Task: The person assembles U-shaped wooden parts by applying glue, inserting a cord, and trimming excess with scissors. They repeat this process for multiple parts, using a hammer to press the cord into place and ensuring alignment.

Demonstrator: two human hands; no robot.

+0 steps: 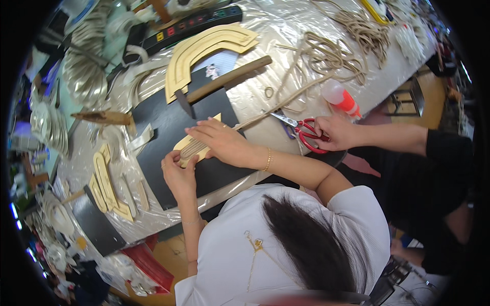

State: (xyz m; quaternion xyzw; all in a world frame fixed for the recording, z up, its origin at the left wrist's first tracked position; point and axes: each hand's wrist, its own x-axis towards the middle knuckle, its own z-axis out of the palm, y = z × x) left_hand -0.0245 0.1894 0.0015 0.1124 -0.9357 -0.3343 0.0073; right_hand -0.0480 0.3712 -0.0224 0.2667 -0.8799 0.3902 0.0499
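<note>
Both hands work a small pale wooden curved piece wrapped with beige cord (193, 148) lying on a black mat (168, 127) on the plastic-covered surface (286, 30). The left hand (178, 176) pinches the piece's near end between thumb and curled fingers, while the right hand (222, 142) lies flat over it, fingers spread and pressing down — forearm angled in from the right, a gold bracelet at the wrist. Just beside them, another person's hand (334, 131) grips red-handled scissors (306, 130) at the cord.
</note>
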